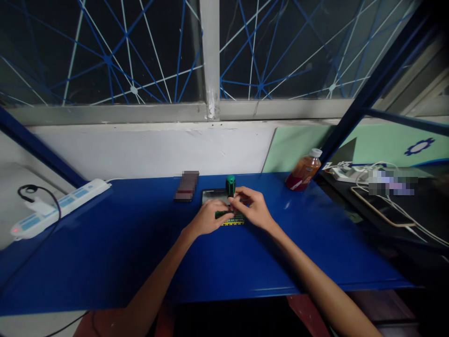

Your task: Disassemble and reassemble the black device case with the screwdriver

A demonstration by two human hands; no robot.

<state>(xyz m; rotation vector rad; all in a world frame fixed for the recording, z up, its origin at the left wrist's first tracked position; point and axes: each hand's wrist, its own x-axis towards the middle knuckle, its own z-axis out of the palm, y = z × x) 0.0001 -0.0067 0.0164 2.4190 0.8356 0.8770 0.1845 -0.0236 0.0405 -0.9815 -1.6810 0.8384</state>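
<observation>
The green-handled screwdriver (230, 186) stood upright at the right of the black case (212, 196). Right of the case, the right hand (255, 206) bent its fingers narrowly; the left hand (209, 217) curled over the case's near side. Whether either gripped anything was unclear. A slack pinch might have toppled the screwdriver.

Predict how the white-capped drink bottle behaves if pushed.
The drink bottle probably has some heft: amber liquid shows above its red label. Taller than wide, it may tip if pushed high. Once down, its rounded body would likely roll.
</observation>
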